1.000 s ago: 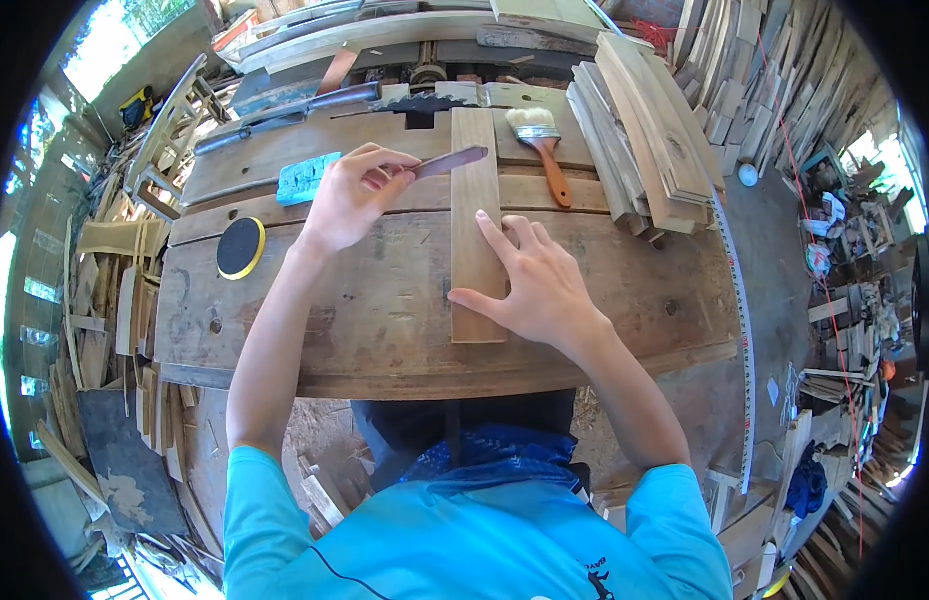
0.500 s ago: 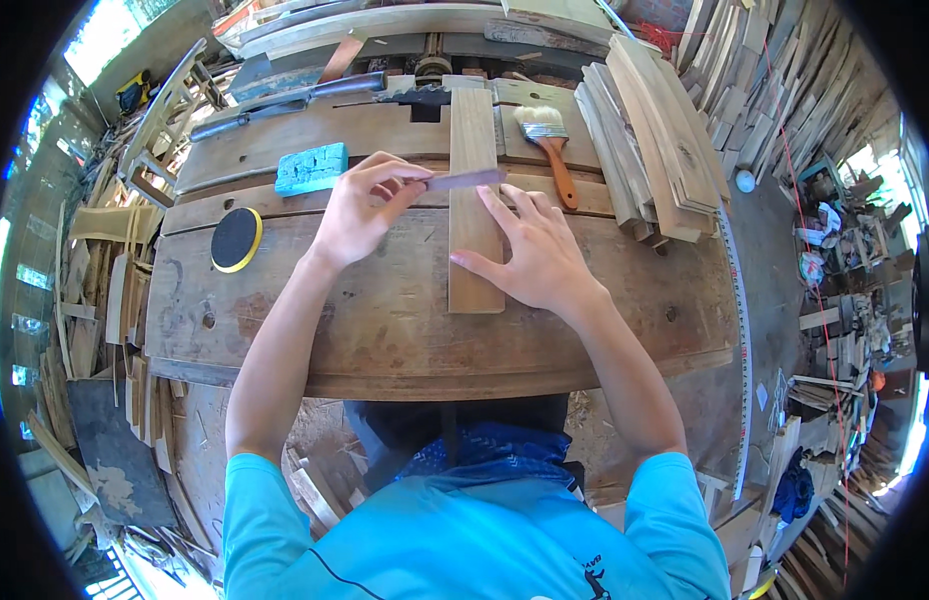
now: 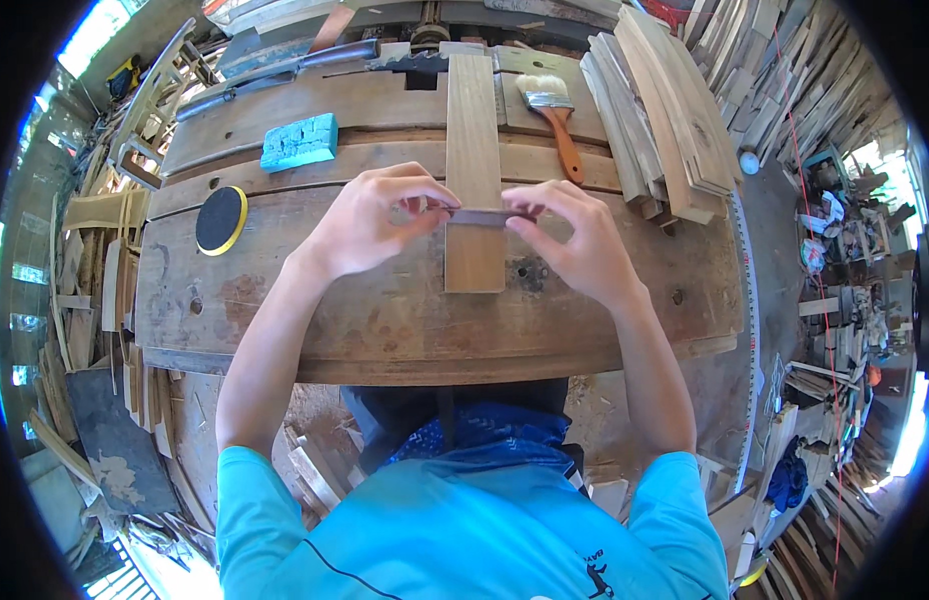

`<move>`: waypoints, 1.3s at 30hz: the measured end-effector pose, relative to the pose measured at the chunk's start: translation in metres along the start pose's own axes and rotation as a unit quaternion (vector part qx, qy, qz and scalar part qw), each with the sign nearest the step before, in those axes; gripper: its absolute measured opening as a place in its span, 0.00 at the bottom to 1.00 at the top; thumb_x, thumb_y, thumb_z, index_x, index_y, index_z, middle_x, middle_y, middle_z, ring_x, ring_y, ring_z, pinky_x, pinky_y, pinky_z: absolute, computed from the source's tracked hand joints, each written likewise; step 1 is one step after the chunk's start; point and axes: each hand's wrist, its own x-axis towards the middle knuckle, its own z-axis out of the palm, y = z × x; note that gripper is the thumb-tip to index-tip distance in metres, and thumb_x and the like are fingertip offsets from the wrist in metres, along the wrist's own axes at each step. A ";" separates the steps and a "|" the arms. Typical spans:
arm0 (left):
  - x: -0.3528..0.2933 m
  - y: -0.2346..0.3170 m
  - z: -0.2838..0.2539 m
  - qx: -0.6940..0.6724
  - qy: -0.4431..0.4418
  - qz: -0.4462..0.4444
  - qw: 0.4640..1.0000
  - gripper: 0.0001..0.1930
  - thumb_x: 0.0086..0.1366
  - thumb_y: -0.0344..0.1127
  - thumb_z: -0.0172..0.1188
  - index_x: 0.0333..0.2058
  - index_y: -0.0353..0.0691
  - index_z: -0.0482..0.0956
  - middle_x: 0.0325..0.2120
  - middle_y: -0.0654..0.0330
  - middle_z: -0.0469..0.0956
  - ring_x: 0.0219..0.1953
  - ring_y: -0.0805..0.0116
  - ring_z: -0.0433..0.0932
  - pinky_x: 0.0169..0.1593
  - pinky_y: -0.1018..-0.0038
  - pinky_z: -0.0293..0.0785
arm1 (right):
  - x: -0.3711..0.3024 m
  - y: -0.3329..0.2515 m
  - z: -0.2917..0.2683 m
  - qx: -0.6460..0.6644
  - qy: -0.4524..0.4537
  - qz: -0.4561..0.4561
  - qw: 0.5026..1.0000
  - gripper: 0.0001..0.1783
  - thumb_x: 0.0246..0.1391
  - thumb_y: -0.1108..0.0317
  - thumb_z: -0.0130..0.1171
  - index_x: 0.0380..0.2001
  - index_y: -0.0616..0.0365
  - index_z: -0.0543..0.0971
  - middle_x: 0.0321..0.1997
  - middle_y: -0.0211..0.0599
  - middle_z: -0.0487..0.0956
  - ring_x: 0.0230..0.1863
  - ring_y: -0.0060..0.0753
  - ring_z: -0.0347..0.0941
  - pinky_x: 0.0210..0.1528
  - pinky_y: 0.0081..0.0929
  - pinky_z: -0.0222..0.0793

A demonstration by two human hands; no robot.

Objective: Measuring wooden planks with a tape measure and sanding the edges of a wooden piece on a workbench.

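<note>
A pale wooden board [image 3: 473, 140] lies lengthwise away from me on the workbench [image 3: 385, 325]. Across its nearer half sits a thin, flat purplish-brown strip [image 3: 479, 217], whose exact kind I cannot make out. My left hand [image 3: 375, 220] pinches the strip's left end between thumb and fingers. At the other end, my right hand [image 3: 575, 235] grips it the same way, just right of the board. Whether the strip presses on the wood or hovers slightly above it is hard to see.
A blue foam-like block [image 3: 300, 142] and a round black pad with yellow rim [image 3: 222, 221] lie to the left. A paintbrush [image 3: 557, 125] rests right of the board. Planks [image 3: 675, 120] are stacked at the bench's right end. A metal bar clamp [image 3: 280, 78] lies at the far left.
My right hand has lifted off the board and taken the strip's right end. The strip has come nearer to me and now spans the board held at both ends.
</note>
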 end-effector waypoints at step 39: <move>-0.054 0.055 0.023 0.129 0.039 -0.014 0.991 0.13 0.62 0.28 0.77 0.46 0.45 0.94 0.39 0.58 0.87 0.38 0.62 0.89 0.41 0.68 0.85 | -0.045 -0.041 0.016 -0.084 -0.008 -0.046 0.995 0.07 0.56 0.70 0.75 0.38 0.55 0.90 0.40 0.32 0.85 0.45 0.39 0.81 0.50 0.37 0.78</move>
